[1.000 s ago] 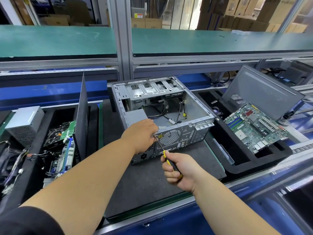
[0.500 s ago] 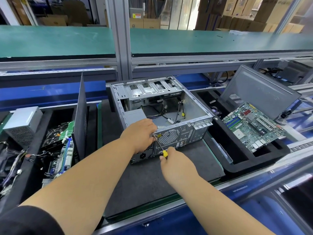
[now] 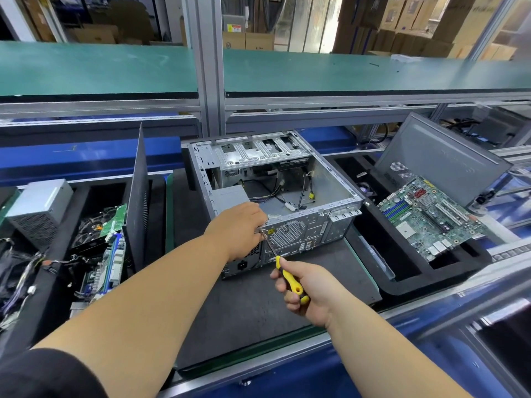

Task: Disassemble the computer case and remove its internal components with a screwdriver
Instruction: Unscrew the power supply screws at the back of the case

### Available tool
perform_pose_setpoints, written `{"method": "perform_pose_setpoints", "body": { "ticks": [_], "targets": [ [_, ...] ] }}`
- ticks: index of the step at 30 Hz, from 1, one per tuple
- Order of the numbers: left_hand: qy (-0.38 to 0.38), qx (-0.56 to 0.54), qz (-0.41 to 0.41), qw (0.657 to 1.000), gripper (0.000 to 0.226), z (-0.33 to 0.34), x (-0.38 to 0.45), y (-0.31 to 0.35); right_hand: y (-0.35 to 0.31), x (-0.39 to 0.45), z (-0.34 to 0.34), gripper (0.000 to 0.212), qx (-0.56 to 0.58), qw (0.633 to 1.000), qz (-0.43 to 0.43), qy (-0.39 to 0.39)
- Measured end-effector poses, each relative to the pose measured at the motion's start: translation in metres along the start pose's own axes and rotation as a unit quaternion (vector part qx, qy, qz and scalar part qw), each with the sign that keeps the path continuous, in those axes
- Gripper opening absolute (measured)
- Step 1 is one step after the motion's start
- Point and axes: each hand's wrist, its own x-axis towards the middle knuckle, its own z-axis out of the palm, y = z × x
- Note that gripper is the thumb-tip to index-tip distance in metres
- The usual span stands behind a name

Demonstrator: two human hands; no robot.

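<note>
Grey sheet steel makes up the computer case [image 3: 275, 196], which lies open side up on a dark mat [image 3: 258, 305] and serves as the landmark for everything else. Its rear panel faces the person, and inside it loose cables and a grey power supply [image 3: 230, 198] remain, so the stripping looks partly done. At the near left corner of the case the left hand [image 3: 240, 229] rests on the top edge of the rear panel, fingers bent over the rim, apparently steadying it. Just in front of the case the right hand [image 3: 301, 288] is wrapped round the yellow-and-black handle of the screwdriver [image 3: 283, 268], whose thin shaft slants up to a screw beside the left fingertips [image 3: 263, 222]. Right of the case a motherboard [image 3: 428, 216] lies in a black foam tray [image 3: 408, 280] against a leaning grey side panel [image 3: 442, 156]; left of the case another dark panel [image 3: 138, 205] stands upright beside a bin of boards and wiring. The main risk, as I judge it, is the slanted tip camming out of the screw head and jabbing the left fingers so close by, or rounding the head. A freed screw could also drop into the case among the cables. If the left hand eases off, the case may skid on the mat.
</note>
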Motion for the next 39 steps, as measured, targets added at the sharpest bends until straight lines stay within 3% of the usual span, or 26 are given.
{"method": "perform_pose_setpoints", "body": {
  "ticks": [3,6,9,12,15,17,19,22,24,27,33,36,39],
  "targets": [
    [0.003,0.001,0.001,1.000,0.013,-0.001,0.000,0.001,0.003,0.001,0.006,0.030,-0.132,0.986,-0.065,0.075],
    [0.005,0.005,0.004,1.000,0.021,-0.001,-0.001,0.001,0.005,-0.002,0.010,0.029,-0.271,0.943,-0.137,0.134],
    [0.001,0.006,0.002,1.000,0.023,-0.002,-0.001,0.001,0.007,-0.004,0.010,0.029,-0.453,0.842,-0.207,0.209],
    [-0.001,0.007,0.001,1.000,0.021,-0.001,-0.001,0.001,0.008,-0.005,0.014,0.023,-0.566,0.745,-0.237,0.261],
    [0.000,0.008,0.002,1.000,0.017,-0.001,-0.001,0.000,0.009,-0.004,0.014,0.021,-0.617,0.693,-0.245,0.281],
    [-0.001,0.008,0.003,1.000,0.017,-0.001,-0.001,0.000,0.008,-0.004,0.011,0.023,-0.596,0.715,-0.246,0.269],
    [-0.002,0.007,0.002,1.000,0.017,-0.001,-0.001,0.000,0.004,-0.003,0.007,0.028,-0.520,0.793,-0.222,0.228],
    [0.003,0.004,0.003,1.000,0.016,0.000,-0.001,0.000,-0.006,-0.002,0.006,0.033,-0.230,0.958,-0.103,0.139],
    [0.009,-0.003,0.004,1.000,0.016,0.000,-0.001,0.000,-0.011,-0.003,0.003,0.041,-0.056,0.996,-0.017,0.061],
    [0.017,-0.012,0.000,1.000,0.017,0.000,-0.001,0.001,-0.015,-0.005,-0.001,0.044,0.041,0.998,0.048,-0.017],
    [0.026,-0.016,0.000,1.000,0.012,0.000,-0.002,0.001,-0.007,0.000,0.002,0.034,-0.004,1.000,0.020,0.010],
    [0.023,-0.013,0.000,1.000,0.014,0.000,-0.002,0.001,-0.004,0.001,0.007,0.031,-0.129,0.987,-0.052,0.077],
    [0.019,-0.012,-0.003,1.000,0.016,0.000,-0.002,0.002,-0.002,-0.003,0.008,0.029,-0.358,0.904,-0.158,0.171]
  ]
}}
